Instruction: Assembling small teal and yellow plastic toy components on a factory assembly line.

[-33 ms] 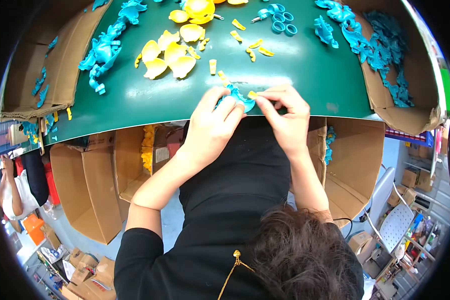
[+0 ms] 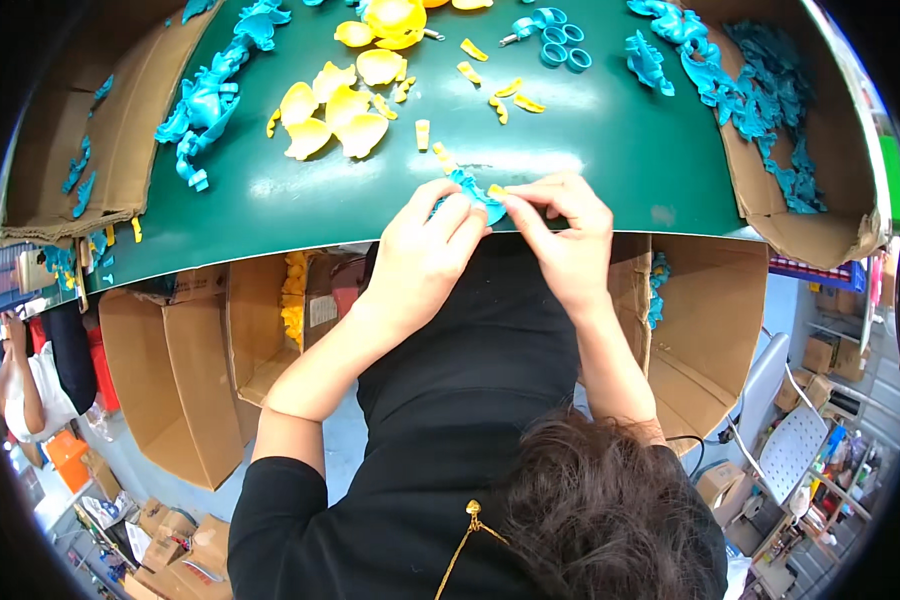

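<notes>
At the near edge of the green table, my left hand is closed around a frilly blue plastic part, which its fingers partly cover. My right hand pinches a small yellow plastic piece between thumb and forefinger, right against the blue part; whether the two are joined I cannot tell. Just beyond my left fingers another narrow yellow piece touches or lies close to the blue part. A short yellow strip lies a little farther off.
Yellow shell-shaped parts spread over the table's left middle. Several curved yellow strips and blue rings lie farther back. Blue parts line the left side. Cardboard boxes stand left and right, the right one holding blue pieces.
My right hand has shifted slightly left, carrying the yellow piece from the blue part's right side onto its upper edge. My left hand has stayed nearly still.
</notes>
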Motion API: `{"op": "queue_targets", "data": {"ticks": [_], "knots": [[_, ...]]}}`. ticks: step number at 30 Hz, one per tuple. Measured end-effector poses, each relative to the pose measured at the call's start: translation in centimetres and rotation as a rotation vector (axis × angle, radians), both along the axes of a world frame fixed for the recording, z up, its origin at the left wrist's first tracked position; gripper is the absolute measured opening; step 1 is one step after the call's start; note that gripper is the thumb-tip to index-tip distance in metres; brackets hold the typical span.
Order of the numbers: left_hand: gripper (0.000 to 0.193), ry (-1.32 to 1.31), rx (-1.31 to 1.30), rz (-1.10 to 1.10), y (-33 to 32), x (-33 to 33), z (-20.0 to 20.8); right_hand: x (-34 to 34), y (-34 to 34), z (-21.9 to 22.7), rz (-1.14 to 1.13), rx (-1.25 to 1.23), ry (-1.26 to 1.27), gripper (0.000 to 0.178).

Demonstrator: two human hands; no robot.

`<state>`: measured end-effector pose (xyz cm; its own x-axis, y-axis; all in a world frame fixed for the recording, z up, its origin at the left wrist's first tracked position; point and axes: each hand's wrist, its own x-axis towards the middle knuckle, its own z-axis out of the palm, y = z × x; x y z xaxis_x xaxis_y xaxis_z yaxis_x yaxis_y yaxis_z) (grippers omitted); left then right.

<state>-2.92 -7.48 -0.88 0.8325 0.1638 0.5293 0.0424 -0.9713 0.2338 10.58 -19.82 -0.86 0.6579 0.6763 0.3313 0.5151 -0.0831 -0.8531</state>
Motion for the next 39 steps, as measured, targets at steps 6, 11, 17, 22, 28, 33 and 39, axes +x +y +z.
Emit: {"op": "queue_targets", "data": {"ticks": [6, 11, 17, 22, 28, 33, 39], "knots": [[0.025, -0.029, -0.096, -0.056, 0.1, 0.4, -0.4, -0.3, 1.0, -0.3, -0.011, -0.034, -0.333, 0.012], [0.025, -0.007, -0.072, -0.077, 0.4, 0.4, -0.5, 0.1, 0.6, 1.5, 0.116, -0.208, -0.414, 0.01], [0.022, 0.004, -0.073, -0.11, 1.2, -0.1, -0.5, 5.3, 2.0, 4.2, 0.556, -0.466, -0.21, 0.023], [0.025, 0.018, 0.09, 0.053, -0.4, -1.9, 0.9, 10.5, 10.7, 2.7, 0.058, -0.251, -0.4, 0.023], [0.035, 0.049, -0.071, 0.179, -1.6, -1.7, 0.2, 10.6, 17.4, 1.1, 0.103, -0.3, -0.668, 0.023], [0.039, -0.025, -0.11, 0.059, -0.2, -1.0, -0.2, 9.1, 12.5, 3.4, 0.107, -0.308, -0.45, 0.016], [0.035, -0.047, -0.115, -0.007, 0.8, -1.5, -0.8, 6.5, 2.8, 3.1, 0.506, -0.373, 0.616, 0.02]]}}
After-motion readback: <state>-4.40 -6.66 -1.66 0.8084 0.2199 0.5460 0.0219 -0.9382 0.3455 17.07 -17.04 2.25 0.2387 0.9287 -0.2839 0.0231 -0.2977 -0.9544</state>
